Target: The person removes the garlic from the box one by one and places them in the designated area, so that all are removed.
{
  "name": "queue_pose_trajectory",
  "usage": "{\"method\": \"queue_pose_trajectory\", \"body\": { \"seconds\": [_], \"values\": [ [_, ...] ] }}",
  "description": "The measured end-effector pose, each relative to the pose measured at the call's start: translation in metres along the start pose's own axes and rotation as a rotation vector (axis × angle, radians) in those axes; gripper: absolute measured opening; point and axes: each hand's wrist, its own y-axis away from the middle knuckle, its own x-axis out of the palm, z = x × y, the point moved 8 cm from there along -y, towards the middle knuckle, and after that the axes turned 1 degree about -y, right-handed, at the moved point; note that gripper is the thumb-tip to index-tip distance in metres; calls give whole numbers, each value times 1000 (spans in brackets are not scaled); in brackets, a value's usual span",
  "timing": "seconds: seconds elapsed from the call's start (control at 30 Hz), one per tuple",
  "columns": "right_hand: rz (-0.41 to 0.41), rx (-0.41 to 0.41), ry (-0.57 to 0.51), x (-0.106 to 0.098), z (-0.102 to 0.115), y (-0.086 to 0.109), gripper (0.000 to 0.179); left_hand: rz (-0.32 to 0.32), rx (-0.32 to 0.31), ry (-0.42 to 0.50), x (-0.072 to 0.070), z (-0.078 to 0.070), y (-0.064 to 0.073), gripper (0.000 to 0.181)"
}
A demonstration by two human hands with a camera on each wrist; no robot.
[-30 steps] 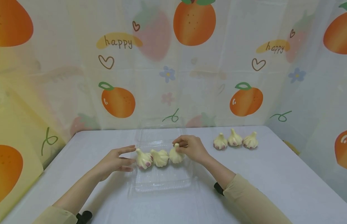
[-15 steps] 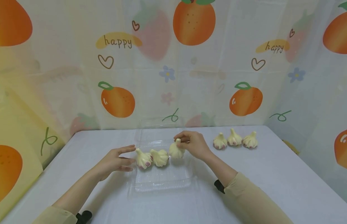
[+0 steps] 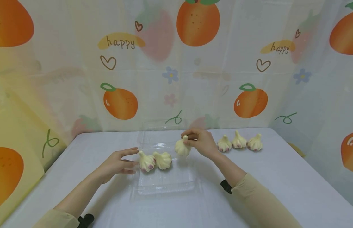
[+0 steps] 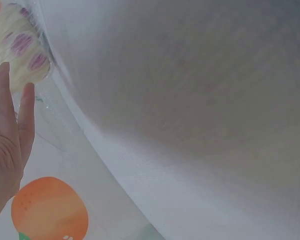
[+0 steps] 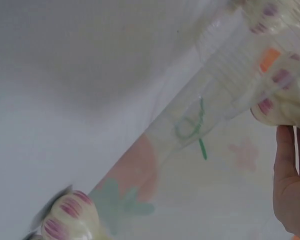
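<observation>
My right hand [image 3: 203, 142] pinches a garlic bulb [image 3: 182, 148] by its stem, raised above the right part of a clear plastic box [image 3: 165, 188]. In the right wrist view this bulb [image 5: 277, 107] shows purple streaks at the fingertips. Two more bulbs lie in the box: a purple-marked garlic bulb [image 3: 147, 162] on the left and a paler garlic bulb [image 3: 163, 161] beside it. The left hand [image 3: 116, 165] rests at the box's left side with fingers extended, near the left bulb. In the left wrist view, two fingers [image 4: 26, 120] point toward that bulb.
Three garlic bulbs [image 3: 239, 141] stand together at the back right of the white table [image 3: 250, 177]. The box's clear lid [image 3: 162, 137] is folded back toward the rear. Behind the table hangs a fruit-printed curtain [image 3: 199, 79].
My right hand has lifted the third garlic bulb from beside the other two, moving up and slightly right. The left hand and the remaining bulbs have stayed in place.
</observation>
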Motion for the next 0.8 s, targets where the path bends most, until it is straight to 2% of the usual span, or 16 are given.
{"method": "queue_pose_trajectory", "body": {
  "seconds": [0.13,0.4,0.6,0.8],
  "values": [
    [-14,-2,-31,-9,0,0,24,2,0,0,0,0,0,68],
    [-43,40,-10,-25,-7,2,24,0,0,1,-1,2,0,67],
    [-58,39,-27,-35,-11,4,25,2,1,-1,-1,3,0,67],
    [-70,53,29,-46,-17,7,23,0,2,0,0,2,0,67]
  ]
}}
